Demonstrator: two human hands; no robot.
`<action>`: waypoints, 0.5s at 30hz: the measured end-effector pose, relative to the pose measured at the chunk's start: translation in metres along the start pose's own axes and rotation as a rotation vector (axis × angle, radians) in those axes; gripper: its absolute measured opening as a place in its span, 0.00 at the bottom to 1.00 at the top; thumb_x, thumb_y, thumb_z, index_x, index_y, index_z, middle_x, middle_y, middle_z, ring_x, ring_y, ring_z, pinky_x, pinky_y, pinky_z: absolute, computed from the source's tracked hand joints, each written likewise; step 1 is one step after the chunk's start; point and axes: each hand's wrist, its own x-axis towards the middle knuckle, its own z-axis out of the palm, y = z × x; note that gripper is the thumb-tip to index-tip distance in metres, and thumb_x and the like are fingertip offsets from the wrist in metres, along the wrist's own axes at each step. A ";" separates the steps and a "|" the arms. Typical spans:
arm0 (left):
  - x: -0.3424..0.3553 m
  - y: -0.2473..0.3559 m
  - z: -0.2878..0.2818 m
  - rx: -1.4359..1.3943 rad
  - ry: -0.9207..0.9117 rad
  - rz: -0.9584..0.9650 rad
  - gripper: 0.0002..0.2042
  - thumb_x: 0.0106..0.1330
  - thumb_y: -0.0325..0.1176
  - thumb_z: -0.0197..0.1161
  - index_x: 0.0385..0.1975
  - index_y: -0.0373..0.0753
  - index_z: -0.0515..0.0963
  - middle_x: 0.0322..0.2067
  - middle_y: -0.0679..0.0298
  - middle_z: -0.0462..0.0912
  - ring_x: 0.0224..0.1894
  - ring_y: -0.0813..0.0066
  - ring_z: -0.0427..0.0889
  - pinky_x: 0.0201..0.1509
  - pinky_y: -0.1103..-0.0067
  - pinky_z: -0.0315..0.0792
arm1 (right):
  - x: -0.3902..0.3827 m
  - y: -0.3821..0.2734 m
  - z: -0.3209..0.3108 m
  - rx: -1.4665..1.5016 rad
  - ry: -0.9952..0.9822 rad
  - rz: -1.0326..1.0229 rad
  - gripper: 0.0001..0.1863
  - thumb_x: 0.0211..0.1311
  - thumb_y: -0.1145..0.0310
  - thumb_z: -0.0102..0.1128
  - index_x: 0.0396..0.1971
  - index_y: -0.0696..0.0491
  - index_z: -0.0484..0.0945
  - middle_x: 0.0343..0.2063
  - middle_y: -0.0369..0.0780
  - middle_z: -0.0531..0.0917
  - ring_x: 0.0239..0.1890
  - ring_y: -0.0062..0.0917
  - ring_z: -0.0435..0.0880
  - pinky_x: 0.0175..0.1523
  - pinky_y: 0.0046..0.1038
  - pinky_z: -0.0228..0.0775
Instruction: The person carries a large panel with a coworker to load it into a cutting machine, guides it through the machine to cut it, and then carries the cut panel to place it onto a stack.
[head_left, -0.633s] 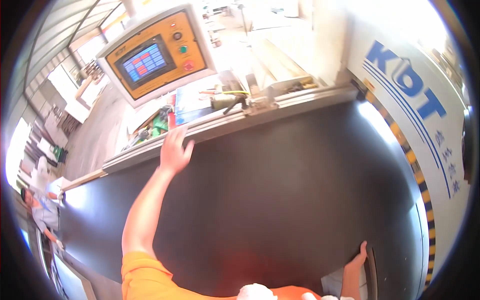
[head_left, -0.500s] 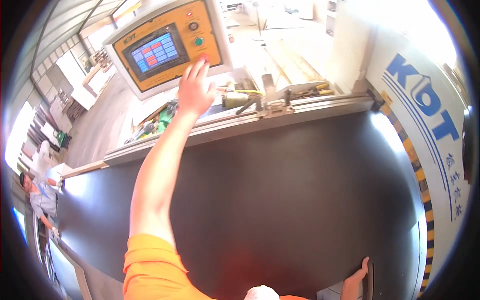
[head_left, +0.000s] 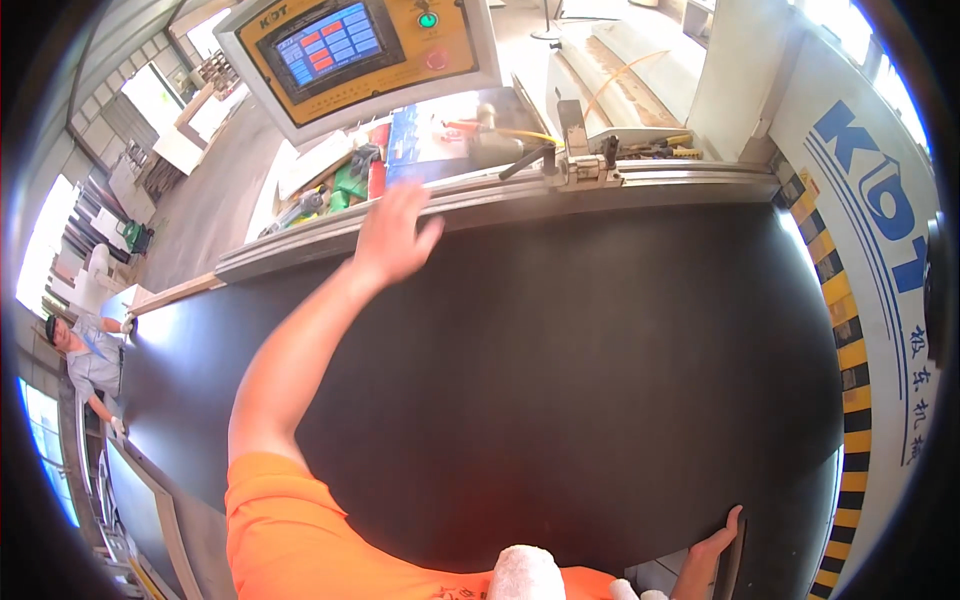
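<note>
My left hand [head_left: 397, 238] is above the far part of a large dark panel [head_left: 570, 390], fingers spread, holding nothing. It is slightly blurred, just short of the metal rail [head_left: 480, 195]. Beyond the rail is a control panel [head_left: 375, 55] with a lit touch screen, a green button [head_left: 428, 20] and a red button [head_left: 437, 60]. My right hand [head_left: 716, 542] is at the panel's near edge, low on the right, gripping it; one digit lies on top and the other fingers are mostly hidden.
A co-worker [head_left: 92, 355] in grey stands at the panel's far left end, hands at its edge. A black-and-yellow striped strip [head_left: 852, 400] borders the white machine side [head_left: 890, 260] on the right. Tools [head_left: 350, 180] lie behind the rail. A whitish rounded piece [head_left: 525, 575] shows below.
My left hand has come away from the red button on the control panel, back toward me and down over the dark panel. My right hand stays at the near edge. The view has shifted.
</note>
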 end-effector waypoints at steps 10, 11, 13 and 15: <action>-0.402 0.059 -0.074 0.062 -0.443 -0.834 0.27 0.69 0.45 0.48 0.63 0.32 0.65 0.71 0.52 0.52 0.73 0.54 0.48 0.74 0.59 0.42 | -0.032 -0.004 0.045 -0.049 0.181 0.026 0.33 0.61 0.49 0.59 0.60 0.57 0.68 0.61 0.41 0.70 0.59 0.37 0.70 0.63 0.36 0.62; -0.402 0.063 -0.082 0.061 -0.444 -0.838 0.28 0.69 0.46 0.48 0.64 0.33 0.63 0.71 0.54 0.51 0.74 0.55 0.46 0.74 0.60 0.41 | -0.030 -0.003 0.042 -0.068 0.153 0.043 0.33 0.61 0.49 0.59 0.60 0.57 0.68 0.61 0.41 0.70 0.59 0.37 0.70 0.63 0.36 0.62; -0.394 0.062 -0.083 0.100 -0.460 -0.833 0.30 0.68 0.47 0.48 0.65 0.33 0.61 0.72 0.55 0.50 0.74 0.56 0.44 0.75 0.60 0.39 | -0.020 0.002 0.024 -0.118 0.176 -0.010 0.34 0.61 0.48 0.58 0.59 0.57 0.69 0.59 0.42 0.72 0.58 0.36 0.71 0.62 0.35 0.64; -0.397 0.055 -0.084 0.111 -0.523 -0.818 0.32 0.68 0.50 0.47 0.67 0.35 0.57 0.73 0.56 0.45 0.75 0.59 0.40 0.75 0.61 0.35 | -0.019 0.004 0.018 -0.228 0.141 -0.098 0.34 0.61 0.49 0.58 0.60 0.58 0.68 0.60 0.42 0.72 0.58 0.37 0.71 0.62 0.35 0.64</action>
